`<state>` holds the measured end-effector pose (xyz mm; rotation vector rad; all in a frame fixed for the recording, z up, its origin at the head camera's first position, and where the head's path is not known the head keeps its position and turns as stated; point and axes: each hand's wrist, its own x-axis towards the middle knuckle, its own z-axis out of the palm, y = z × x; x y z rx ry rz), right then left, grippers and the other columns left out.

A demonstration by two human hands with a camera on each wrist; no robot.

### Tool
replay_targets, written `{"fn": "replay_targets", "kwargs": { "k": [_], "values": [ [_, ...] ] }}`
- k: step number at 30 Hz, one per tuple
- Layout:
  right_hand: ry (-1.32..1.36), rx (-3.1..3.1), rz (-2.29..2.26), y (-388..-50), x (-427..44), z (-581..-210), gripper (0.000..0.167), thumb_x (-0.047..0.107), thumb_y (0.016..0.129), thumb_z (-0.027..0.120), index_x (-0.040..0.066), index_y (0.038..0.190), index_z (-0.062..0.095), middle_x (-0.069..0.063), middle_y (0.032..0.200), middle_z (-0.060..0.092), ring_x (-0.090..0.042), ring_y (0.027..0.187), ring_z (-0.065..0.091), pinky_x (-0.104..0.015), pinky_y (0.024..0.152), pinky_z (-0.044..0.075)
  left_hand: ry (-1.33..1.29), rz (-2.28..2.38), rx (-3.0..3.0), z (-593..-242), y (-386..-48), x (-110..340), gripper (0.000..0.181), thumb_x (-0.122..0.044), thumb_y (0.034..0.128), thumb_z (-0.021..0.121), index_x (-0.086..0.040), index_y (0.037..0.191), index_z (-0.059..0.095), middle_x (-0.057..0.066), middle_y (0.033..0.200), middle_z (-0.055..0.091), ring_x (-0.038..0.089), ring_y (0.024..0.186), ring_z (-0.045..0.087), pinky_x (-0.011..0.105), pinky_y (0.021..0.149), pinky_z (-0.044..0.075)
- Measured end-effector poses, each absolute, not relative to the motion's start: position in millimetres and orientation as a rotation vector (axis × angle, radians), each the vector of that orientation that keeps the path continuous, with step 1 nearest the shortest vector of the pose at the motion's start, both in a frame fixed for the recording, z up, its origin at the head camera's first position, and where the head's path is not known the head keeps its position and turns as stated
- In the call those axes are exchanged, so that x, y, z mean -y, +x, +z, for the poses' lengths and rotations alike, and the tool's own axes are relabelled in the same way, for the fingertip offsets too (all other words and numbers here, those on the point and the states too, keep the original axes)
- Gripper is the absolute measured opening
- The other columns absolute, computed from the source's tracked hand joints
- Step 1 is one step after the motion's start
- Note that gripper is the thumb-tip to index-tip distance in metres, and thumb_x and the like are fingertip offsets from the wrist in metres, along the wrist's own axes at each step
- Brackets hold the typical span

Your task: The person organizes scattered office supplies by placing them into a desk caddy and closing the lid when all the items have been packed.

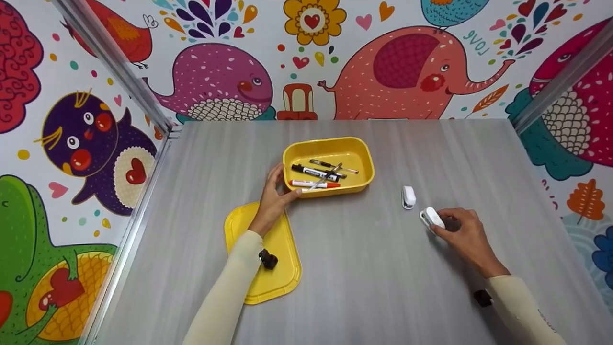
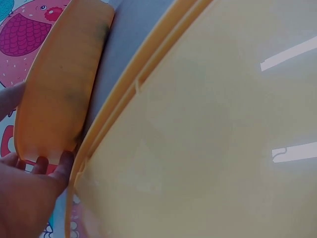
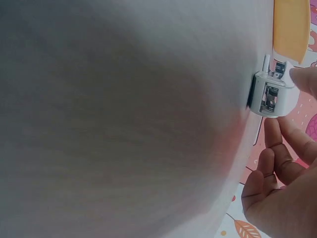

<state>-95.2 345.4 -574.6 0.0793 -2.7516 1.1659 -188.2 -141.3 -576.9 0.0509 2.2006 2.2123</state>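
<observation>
Grey tabletop (image 1: 364,258) stretches between the yellow box (image 1: 360,158), whose near-left corner the left hand (image 1: 274,201) grips, and the white stapler (image 1: 433,218) that the right hand (image 1: 463,234) pinches narrowly, just beside a second stapler (image 1: 408,197).

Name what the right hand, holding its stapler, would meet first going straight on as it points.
The right hand would probably meet the other white stapler first, though the hand's height is hard to judge.

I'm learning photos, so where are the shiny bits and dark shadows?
Left wrist view: two bright white glare strips on the yellow lid; right wrist view: a wide, soft-edged dark shadow across the table; head view: mostly even light, small shadow by the right hand.
</observation>
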Motion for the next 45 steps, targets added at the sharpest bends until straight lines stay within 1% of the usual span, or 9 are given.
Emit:
{"fn": "replay_targets", "kwargs": {
  "k": [3, 6, 11, 17, 25, 29, 34, 40, 45],
  "values": [
    [0.075, 2.753, 1.156, -97, -344, -574, 0.035, 0.004, 0.086, 0.092, -0.004, 0.118, 0.079, -0.021, 0.110, 0.076, -0.025, 0.102, 0.053, -0.018, 0.080, 0.040, 0.062, 2.223, -2.192, -576, -189, 143, 0.094, -0.001, 0.0950, 0.083, -0.002, 0.172, 0.030, 0.012, 0.179, 0.023, 0.034, 0.160, 0.032, 0.049, 0.132, 0.031],
    [0.069, 2.768, 1.136, -97, -343, -574, 0.035, 0.005, 0.086, 0.092, -0.003, 0.117, 0.079, -0.019, 0.109, 0.076, -0.023, 0.101, 0.052, -0.020, 0.080, 0.039, 0.064, 2.241, -2.175, -576, -189, 145, 0.093, 0.000, 0.0950, 0.082, -0.001, 0.172, 0.030, 0.012, 0.179, 0.023, 0.036, 0.161, 0.031, 0.051, 0.131, 0.032],
    [0.059, 2.776, 1.137, -97, -341, -575, 0.033, 0.006, 0.086, 0.091, -0.002, 0.116, 0.078, -0.018, 0.108, 0.076, -0.020, 0.099, 0.049, -0.022, 0.080, 0.039, 0.058, 2.245, -2.175, -575, -189, 146, 0.093, -0.001, 0.0950, 0.082, -0.001, 0.172, 0.030, 0.013, 0.179, 0.023, 0.035, 0.162, 0.031, 0.052, 0.130, 0.033],
    [0.041, 2.768, 1.142, -96, -339, -575, 0.030, 0.006, 0.087, 0.091, -0.003, 0.113, 0.078, -0.017, 0.106, 0.077, -0.020, 0.098, 0.051, -0.019, 0.079, 0.040, 0.045, 2.240, -2.179, -575, -188, 146, 0.094, -0.002, 0.0944, 0.083, -0.001, 0.172, 0.030, 0.013, 0.179, 0.023, 0.033, 0.163, 0.030, 0.051, 0.131, 0.033],
    [-0.001, 2.762, 1.167, -96, -339, -575, 0.027, 0.004, 0.087, 0.091, -0.002, 0.109, 0.076, -0.016, 0.102, 0.075, -0.021, 0.099, 0.052, -0.016, 0.076, 0.040, 0.022, 2.196, -2.211, -573, -188, 146, 0.094, -0.007, 0.0952, 0.085, -0.007, 0.173, 0.032, 0.008, 0.180, 0.023, 0.029, 0.163, 0.029, 0.047, 0.130, 0.035],
    [-0.017, 2.768, 1.206, -97, -337, -575, 0.029, 0.003, 0.087, 0.090, -0.002, 0.110, 0.073, -0.017, 0.101, 0.072, -0.022, 0.099, 0.051, -0.016, 0.076, 0.040, 0.014, 2.189, -2.216, -574, -188, 146, 0.095, -0.008, 0.0956, 0.085, -0.008, 0.173, 0.031, 0.007, 0.180, 0.023, 0.028, 0.163, 0.029, 0.046, 0.131, 0.034],
    [-0.081, 2.765, 1.248, -96, -334, -576, 0.031, 0.003, 0.087, 0.089, -0.001, 0.111, 0.070, -0.017, 0.102, 0.067, -0.022, 0.098, 0.050, -0.018, 0.076, 0.039, 0.036, 2.228, -2.186, -576, -188, 145, 0.094, -0.003, 0.0949, 0.083, -0.005, 0.172, 0.031, 0.010, 0.179, 0.023, 0.030, 0.163, 0.029, 0.047, 0.131, 0.033],
    [-0.210, 2.705, 1.315, -95, -331, -581, 0.030, 0.005, 0.088, 0.087, -0.001, 0.113, 0.071, -0.017, 0.107, 0.067, -0.019, 0.099, 0.052, -0.018, 0.081, 0.039, 0.052, 2.249, -2.173, -576, -189, 142, 0.093, 0.000, 0.0944, 0.083, -0.003, 0.172, 0.032, 0.010, 0.179, 0.023, 0.031, 0.161, 0.030, 0.048, 0.132, 0.031],
    [-0.264, 2.620, 1.384, -93, -326, -584, 0.030, 0.003, 0.089, 0.088, -0.001, 0.115, 0.073, -0.013, 0.108, 0.068, -0.019, 0.097, 0.056, -0.016, 0.080, 0.041, 0.050, 2.224, -2.188, -578, -189, 141, 0.093, -0.002, 0.0947, 0.084, -0.003, 0.172, 0.032, 0.009, 0.179, 0.023, 0.029, 0.160, 0.031, 0.047, 0.131, 0.032]
  ]
}}
